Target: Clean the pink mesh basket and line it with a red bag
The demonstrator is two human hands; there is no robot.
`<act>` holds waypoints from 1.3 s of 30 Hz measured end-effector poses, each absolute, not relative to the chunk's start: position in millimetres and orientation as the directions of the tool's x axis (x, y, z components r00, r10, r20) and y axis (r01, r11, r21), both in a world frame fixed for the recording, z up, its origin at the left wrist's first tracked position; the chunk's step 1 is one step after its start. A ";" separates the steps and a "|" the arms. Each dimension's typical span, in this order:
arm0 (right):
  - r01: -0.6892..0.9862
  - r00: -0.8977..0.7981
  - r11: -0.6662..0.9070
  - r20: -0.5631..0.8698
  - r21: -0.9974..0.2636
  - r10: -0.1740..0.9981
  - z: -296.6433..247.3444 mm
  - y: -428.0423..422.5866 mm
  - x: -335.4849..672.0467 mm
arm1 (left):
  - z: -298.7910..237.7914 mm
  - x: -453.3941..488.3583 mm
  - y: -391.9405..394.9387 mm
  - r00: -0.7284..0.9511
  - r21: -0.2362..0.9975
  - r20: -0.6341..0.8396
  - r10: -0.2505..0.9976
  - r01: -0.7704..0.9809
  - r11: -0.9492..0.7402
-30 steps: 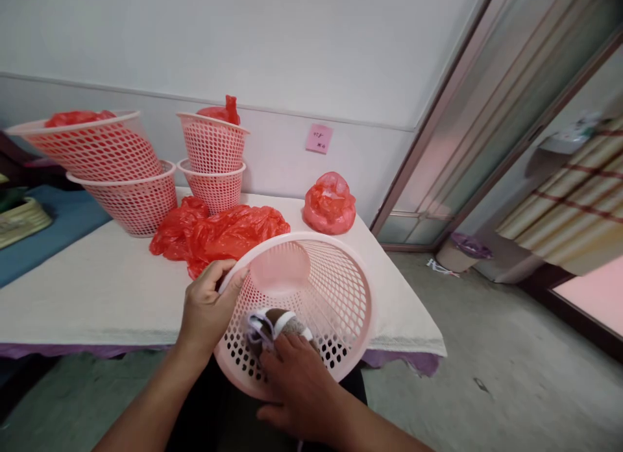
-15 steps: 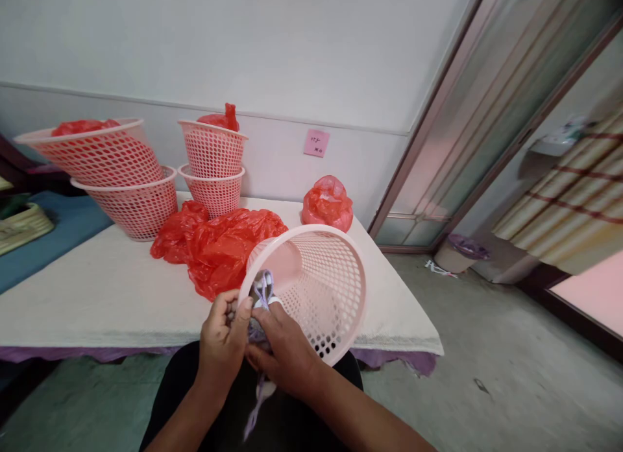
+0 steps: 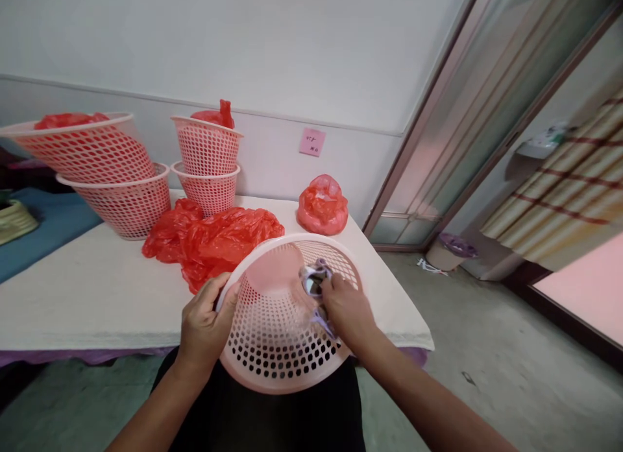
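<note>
1. basket (image 3: 277, 335) sits tilted on the lap, just in front of the table (image 3: 87, 296) edge. its mouth faces the person and its base points at the table.
2. left hand (image 3: 202, 329) is clamped on the left rim, thumb inside and fingers round the outside. it is the only hand holding the basket.
3. right hand (image 3: 348, 312) is inside the basket at the right wall. its fingertips pinch a small purple bundle (image 3: 314, 280), cord or strap with something dark in it. too small to tell what it is.
4. risk: a one-hand rim grip on a light tilted basket. if the right hand pushes on the wall, the basket could twist or roll off the lap.
5. risk: the pinch on the bundle looks shallow. a loose end hangs below the fingers and could snag in the wall holes, then pull free.
6. risk: if it drops, the bundle likely slides down the sloped wall toward the near rim and could go out onto the lap or floor.
7. risk: the base is near the red bags (image 3: 224, 238). a shove forward could knock them about on the table.
8. stacked baskets (image 3: 207, 160) stand well apart at the back, so i judge they are not at risk.
</note>
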State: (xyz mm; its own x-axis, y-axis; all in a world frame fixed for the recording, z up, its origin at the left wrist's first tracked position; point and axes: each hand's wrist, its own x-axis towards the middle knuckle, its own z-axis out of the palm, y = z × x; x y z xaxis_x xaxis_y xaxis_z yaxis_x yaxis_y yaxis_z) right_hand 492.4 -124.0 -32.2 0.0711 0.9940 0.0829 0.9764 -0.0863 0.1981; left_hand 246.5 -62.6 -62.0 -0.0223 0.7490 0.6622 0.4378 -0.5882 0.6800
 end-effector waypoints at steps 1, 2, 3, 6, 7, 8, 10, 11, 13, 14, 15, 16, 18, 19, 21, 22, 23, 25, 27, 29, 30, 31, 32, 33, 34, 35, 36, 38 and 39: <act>0.971 0.074 -0.104 0.146 0.214 0.986 -24.3 -124.9 496.1 | -62.5 245.6 -61.8 -0.027 0.674 0.666 0.746 0.450 -0.586; 0.968 0.062 -0.110 0.210 0.228 0.976 -18.5 -125.8 497.9 | -62.9 244.9 -61.1 -0.035 0.671 0.667 0.744 0.462 -0.580; 0.965 0.045 -0.110 0.263 0.237 0.964 -15.6 -126.5 498.0 | -63.2 244.5 -60.6 -0.044 0.675 0.662 0.748 0.469 -0.569; 0.978 0.062 -0.108 0.244 0.178 0.968 -24.3 -124.9 492.2 | -63.0 244.8 -60.4 -0.097 0.739 0.606 0.789 0.436 -0.514; 0.985 0.089 -0.115 0.192 0.130 0.977 -32.0 -123.3 489.5 | -62.8 245.3 -60.9 -0.111 0.763 0.583 0.805 0.416 -0.495; 0.989 0.112 -0.124 0.135 0.078 0.984 -41.0 -121.5 487.0 | -62.6 246.0 -61.8 -0.116 0.779 0.566 0.816 0.401 -0.482; 0.992 0.123 -0.122 0.048 -0.018 0.991 -59.8 -118.2 482.6 | -62.7 247.6 -64.3 -0.099 0.784 0.557 0.824 0.390 -0.483; 0.992 0.111 -0.109 0.027 -0.060 0.993 -68.5 -116.8 480.7 | -63.0 248.5 -65.8 -0.082 0.781 0.558 0.826 0.390 -0.488; 0.985 0.078 -0.077 0.005 -0.155 0.997 -82.9 -113.8 477.0 | -63.8 250.1 -68.7 -0.066 0.782 0.555 0.829 0.382 -0.493; 0.974 0.066 -0.064 0.000 -0.217 0.998 -88.9 -111.9 474.9 | -64.3 250.7 -69.8 -0.066 0.789 0.548 0.834 0.372 -0.489; 0.956 0.058 -0.056 -0.001 -0.287 0.998 -94.2 -109.6 472.4 | -64.6 251.2 -70.7 -0.067 0.799 0.537 0.841 0.361 -0.482; 0.930 0.052 -0.048 0.002 -0.364 0.999 -99.1 -106.9 469.4 | -64.8 251.3 -71.2 -0.070 0.809 0.525 0.848 0.350 -0.472; 0.843 0.043 -0.030 0.012 -0.537 0.999 -107.8 -100.6 462.5 | -65.0 250.3 -71.4 -0.079 0.826 0.506 0.859 0.330 -0.456; 0.781 0.046 -0.023 0.021 -0.624 0.999 -111.5 -97.5 459.2 | -64.9 249.1 -71.0 -0.084 0.832 0.499 0.863 0.325 -0.449; 0.631 0.097 -0.021 0.052 -0.776 0.994 -115.8 -92.4 455.1 | -64.6 245.7 -69.7 -0.106 0.844 0.484 0.869 0.321 -0.430; 0.550 0.151 -0.023 0.072 -0.835 0.986 -116.0 -90.7 455.1 | -64.6 243.7 -68.9 -0.118 0.850 0.475 0.872 0.319 -0.420; 0.474 0.218 -0.024 0.091 -0.880 0.972 -114.4 -89.8 456.7 | -64.6 241.8 -68.1 -0.127 0.856 0.466 0.876 0.316 -0.409; 0.345 0.360 -0.010 0.123 -0.938 0.925 -106.0 -89.7 464.1 | -65.1 239.0 -67.2 -0.139 0.867 0.450 0.882 0.307 -0.394; 0.173 0.488 0.059 0.138 -0.983 0.862 -91.3 -90.2 472.9 | -66.3 239.0 -68.4 -0.136 0.872 0.444 0.885 0.293 -0.392; -0.042 0.582 0.189 0.130 -0.981 0.803 -72.8 -89.0 477.2 | -67.7 242.4 -72.6 -0.130 0.875 0.443 0.887 0.278 -0.396; -0.134 0.617 0.262 0.126 -0.956 0.777 -63.3 -87.4 476.2 | -68.3 245.3 -75.8 -0.125 0.876 0.443 0.888 0.272 -0.399; -0.198 0.644 0.323 0.126 -0.925 0.755 -54.2 -85.2 472.7 | -68.8 248.6 -79.6 -0.119 0.875 0.444 0.888 0.270 -0.402; -0.230 0.660 0.365 0.131 -0.902 0.740 -46.0 -82.6 466.8 | -69.1 252.0 -83.6 -0.111 0.874 0.445 0.889 0.271 -0.404; -0.246 0.671 0.394 0.138 -0.886 0.729 -39.2 -79.9 458.7 | -69.1 255.4 -87.6 -0.102 0.873 0.445 0.890 0.273 -0.405; -0.245 0.674 0.409 0.149 -0.879 0.724 -34.2 -77.5 448.8 | -69.0 258.3 -91.4 -0.089 0.871 0.444 0.891 0.275 -0.407; -0.231 0.666 0.410 0.164 -0.883 0.728 -31.2 -75.5 437.5 | -68.8 260.5 -94.6 -0.076 0.872 0.440 0.895 0.274 -0.406; -0.204 0.643 0.399 0.185 -0.894 0.743 -30.6 -74.3 425.6 | -68.7 261.8 -97.0 -0.064 0.874 0.435 0.898 0.269 -0.405; -0.135 0.537 0.355 0.233 -0.925 0.811 -36.3 -73.5 402.2 | -69.5 261.3 -99.5 -0.057 0.881 0.423 0.904 0.257 -0.396; -0.107 0.455 0.328 0.247 -0.939 0.855 -42.0 -73.6 392.2 | -70.6 259.8 -99.6 -0.064 0.888 0.412 0.909 0.251 -0.385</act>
State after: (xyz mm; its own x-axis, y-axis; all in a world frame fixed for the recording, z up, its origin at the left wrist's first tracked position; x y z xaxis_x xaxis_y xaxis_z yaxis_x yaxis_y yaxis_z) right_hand 392.2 -73.6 -42.0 0.4555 0.8553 0.2469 -0.1066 0.3277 -0.9387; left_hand 259.8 -99.6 -70.6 -0.0645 0.9088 0.4122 0.2509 -0.3851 0.8881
